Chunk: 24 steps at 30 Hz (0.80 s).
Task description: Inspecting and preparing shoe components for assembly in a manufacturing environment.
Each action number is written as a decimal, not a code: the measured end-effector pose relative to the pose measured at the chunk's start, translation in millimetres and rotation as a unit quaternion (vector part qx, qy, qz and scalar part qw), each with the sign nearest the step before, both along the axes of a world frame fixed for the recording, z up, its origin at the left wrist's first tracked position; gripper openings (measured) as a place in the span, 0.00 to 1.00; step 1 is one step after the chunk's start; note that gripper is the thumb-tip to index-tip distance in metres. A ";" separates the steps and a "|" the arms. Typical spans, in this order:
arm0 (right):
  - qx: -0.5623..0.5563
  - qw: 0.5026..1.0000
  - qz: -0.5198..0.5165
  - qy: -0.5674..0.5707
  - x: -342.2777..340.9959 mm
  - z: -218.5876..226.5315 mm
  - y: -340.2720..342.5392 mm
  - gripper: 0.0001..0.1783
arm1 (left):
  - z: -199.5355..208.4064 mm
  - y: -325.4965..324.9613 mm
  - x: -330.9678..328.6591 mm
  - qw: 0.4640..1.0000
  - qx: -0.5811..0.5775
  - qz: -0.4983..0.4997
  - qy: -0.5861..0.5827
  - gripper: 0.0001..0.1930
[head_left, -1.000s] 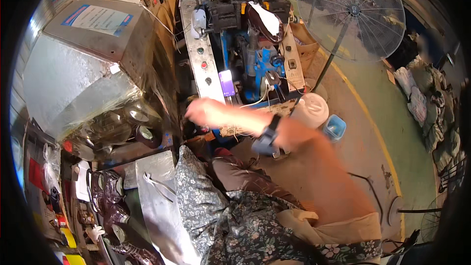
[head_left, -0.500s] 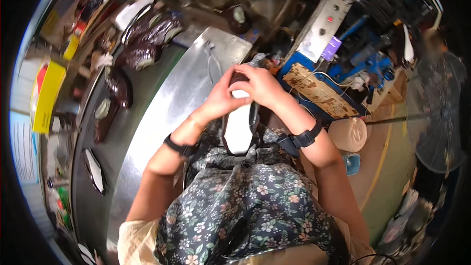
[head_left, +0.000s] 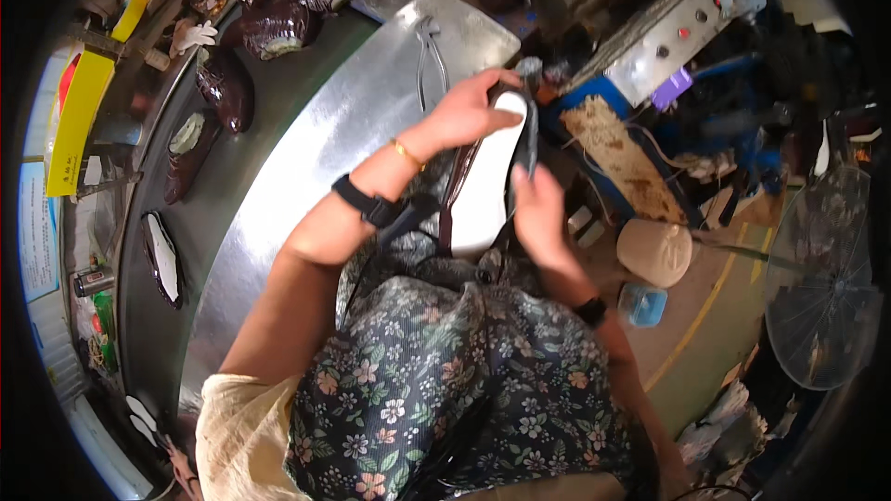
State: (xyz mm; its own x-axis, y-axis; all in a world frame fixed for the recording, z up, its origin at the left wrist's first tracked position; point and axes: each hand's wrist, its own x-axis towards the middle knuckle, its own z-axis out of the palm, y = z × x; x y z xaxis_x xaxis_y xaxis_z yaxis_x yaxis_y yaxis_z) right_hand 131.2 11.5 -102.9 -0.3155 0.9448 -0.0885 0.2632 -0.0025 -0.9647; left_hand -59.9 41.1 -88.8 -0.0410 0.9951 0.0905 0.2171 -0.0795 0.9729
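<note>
The left hand (head_left: 466, 114) grips the far end of a white-bottomed maroon shoe (head_left: 484, 184); the blurred right hand (head_left: 541, 213) is by its side, grip unclear.

Right hand (head_left: 540, 211), right of the white-soled shoe (head_left: 483, 186): motion-blurred, finger placement unclear. Left hand (head_left: 464, 111): some fingers hidden behind shoe's far end. Blue-edged sheet (head_left: 39, 232), far left of shoe: writing too small.

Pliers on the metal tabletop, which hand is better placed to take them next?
Probably the left hand: it is nearer the pliers, though holding one end of the white-soled shoe. The blurred right hand is farther off, on the shoe's right side.
</note>
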 end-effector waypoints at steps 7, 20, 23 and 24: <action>-0.324 0.925 0.026 0.198 21.7 -4.9 13.3 0.24 | 5.9 -46.7 3.3 0.953 -0.157 -0.004 -0.261 0.24; 0.365 0.818 0.117 -0.430 -32.0 17.4 6.2 0.18 | -18.3 -42.1 -1.5 0.953 -0.153 -0.001 -0.260 0.25; 0.229 0.919 0.110 -0.303 -20.6 30.3 2.5 0.19 | -14.6 -37.4 -4.5 0.954 -0.204 -0.012 -0.217 0.25; 0.040 0.942 0.206 -0.261 -9.4 32.6 5.6 0.20 | -13.1 -37.0 -4.7 0.959 -0.207 -0.041 -0.191 0.25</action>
State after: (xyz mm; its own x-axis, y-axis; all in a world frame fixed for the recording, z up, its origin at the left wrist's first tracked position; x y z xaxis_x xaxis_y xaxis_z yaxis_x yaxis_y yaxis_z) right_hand 121.8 17.1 -70.3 -0.5905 0.7617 -0.2666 0.6640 0.2708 -0.6969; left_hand -64.6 4.1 -101.9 0.0865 0.9440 -0.3185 -0.1519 0.3284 0.9322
